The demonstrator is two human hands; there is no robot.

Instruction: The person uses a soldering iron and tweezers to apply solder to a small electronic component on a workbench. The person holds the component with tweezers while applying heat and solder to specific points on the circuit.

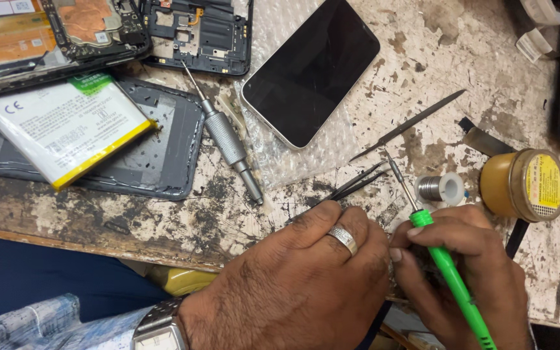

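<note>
Two hands at bench edge: right hand closed around green screwdriver; left hand curled, fingers pinching black tweezers, smartphone beyond.

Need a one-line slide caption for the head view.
Right hand holds green screwdriver; left hand grips black tweezers.

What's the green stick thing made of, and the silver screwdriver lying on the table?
The green screwdriver in the right hand looks like glossy plastic, judging by its bright, even colour, with a thin grey metal shaft. The silver screwdriver seems all metal: dull grey shine and a ridged grip.
</note>
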